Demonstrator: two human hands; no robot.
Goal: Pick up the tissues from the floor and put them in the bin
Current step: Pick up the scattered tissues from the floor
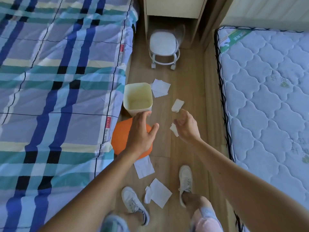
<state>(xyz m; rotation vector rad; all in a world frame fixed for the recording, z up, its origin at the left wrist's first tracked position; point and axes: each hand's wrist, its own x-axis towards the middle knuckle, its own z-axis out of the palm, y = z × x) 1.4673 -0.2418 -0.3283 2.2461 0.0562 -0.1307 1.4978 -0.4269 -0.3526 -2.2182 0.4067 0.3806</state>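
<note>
A cream bin (138, 99) stands on the wooden floor beside the plaid bed, and nothing shows inside it. Several white tissues lie around it: one flat tissue (160, 88) just right of the bin, a crumpled one (177, 106) further right, a small one (174, 129) partly behind my right hand, a flat one (144, 167) below the orange object, and a folded one (158, 193) between my shoes. My left hand (142, 133) hovers open, fingers spread, just below the bin. My right hand (186, 127) is open with curled fingers, above the small tissue, holding nothing.
An orange round object (119, 139) lies by the bed under my left hand. A plaid-covered bed (58, 81) fills the left, a bare mattress (267, 97) the right. A white wheeled stool (164, 47) stands at the far end of the narrow aisle. My white shoes (133, 203) are at the bottom.
</note>
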